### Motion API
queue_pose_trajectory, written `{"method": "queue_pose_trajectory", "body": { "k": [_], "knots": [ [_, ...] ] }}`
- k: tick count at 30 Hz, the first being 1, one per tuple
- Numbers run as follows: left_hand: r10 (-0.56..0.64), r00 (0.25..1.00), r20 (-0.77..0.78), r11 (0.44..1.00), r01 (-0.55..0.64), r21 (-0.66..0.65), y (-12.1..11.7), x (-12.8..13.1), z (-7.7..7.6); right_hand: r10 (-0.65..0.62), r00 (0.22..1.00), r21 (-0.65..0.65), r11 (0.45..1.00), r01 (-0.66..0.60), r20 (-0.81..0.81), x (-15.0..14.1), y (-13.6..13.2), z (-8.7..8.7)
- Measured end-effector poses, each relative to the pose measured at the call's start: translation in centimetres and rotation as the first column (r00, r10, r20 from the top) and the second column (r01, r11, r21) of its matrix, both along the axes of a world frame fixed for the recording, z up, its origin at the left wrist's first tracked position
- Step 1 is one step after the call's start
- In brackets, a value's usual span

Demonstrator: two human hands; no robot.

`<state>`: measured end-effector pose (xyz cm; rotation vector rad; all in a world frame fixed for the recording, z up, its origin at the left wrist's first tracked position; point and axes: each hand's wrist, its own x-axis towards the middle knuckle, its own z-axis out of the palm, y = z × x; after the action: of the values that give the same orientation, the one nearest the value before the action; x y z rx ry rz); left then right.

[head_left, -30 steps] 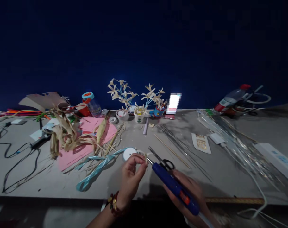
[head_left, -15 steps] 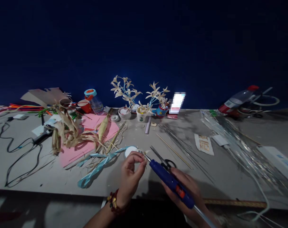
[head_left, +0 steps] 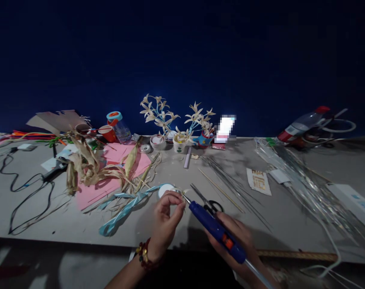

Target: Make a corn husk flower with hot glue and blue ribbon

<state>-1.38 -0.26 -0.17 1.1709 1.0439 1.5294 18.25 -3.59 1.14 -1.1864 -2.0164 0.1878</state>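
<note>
My left hand (head_left: 166, 218) is closed in a pinch on a small pale husk flower piece (head_left: 182, 193), held just above the grey table (head_left: 290, 208). In my right hand (head_left: 239, 241) is a blue glue gun (head_left: 217, 233) with an orange trigger; its metal tip touches the pinched piece. A white roll (head_left: 165, 188) of light blue ribbon (head_left: 125, 206) lies just behind my left fingers. Black-handled scissors (head_left: 208, 202) lie behind the gun's barrel.
Dried corn husks (head_left: 92, 168) lie on pink paper (head_left: 110, 180) at left, beside black cables (head_left: 26, 196). Husk flowers in small cups (head_left: 178, 132) stand at the back wall. Thin wires and sticks (head_left: 230, 184), clear plastic sheeting (head_left: 299, 180), a bottle (head_left: 303, 122) sit right.
Both hands have stayed together, shifting slightly up and left in view; the gun tip remains against the piece in my left fingers.
</note>
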Motion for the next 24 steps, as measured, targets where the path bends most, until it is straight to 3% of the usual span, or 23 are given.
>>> {"method": "queue_pose_trajectory", "body": {
  "k": [24],
  "knots": [
    [0.002, 0.999, -0.033, 1.000, -0.002, -0.010, 0.02, -0.14, -0.04, 0.003, 0.999, -0.075, 0.997, 0.000, 0.045, 0.32, -0.19, -0.22]
  ]
}}
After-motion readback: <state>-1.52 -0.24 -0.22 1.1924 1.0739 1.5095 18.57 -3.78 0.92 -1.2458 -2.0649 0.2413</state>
